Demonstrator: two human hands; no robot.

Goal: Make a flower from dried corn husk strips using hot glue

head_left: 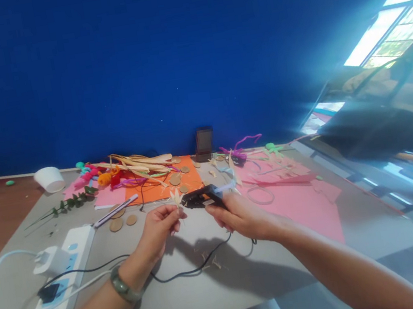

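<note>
My right hand (239, 214) is wrapped round the grip of a black hot glue gun (199, 197), whose nozzle points left. A pale glue stick (225, 187) sticks out of its back end. Between the thumb and fingers of my left hand (160, 224) is a small cream flower-like piece with pointed petals (175, 197). The nozzle is right beside this piece; I cannot tell whether they touch. From the gun a black cord (186, 272) runs over the table toward the left. Small pale scraps (215, 261) lie below my hands.
At left lies a white power strip (81, 242) with plugs in it. Beyond are a utility knife (115, 210), wooden discs (115, 224), a green sprig (75, 201), a tipped white cup (49, 179) and pale strips (141, 162) on orange paper (189, 173). Pink paper (296, 203) covers the right.
</note>
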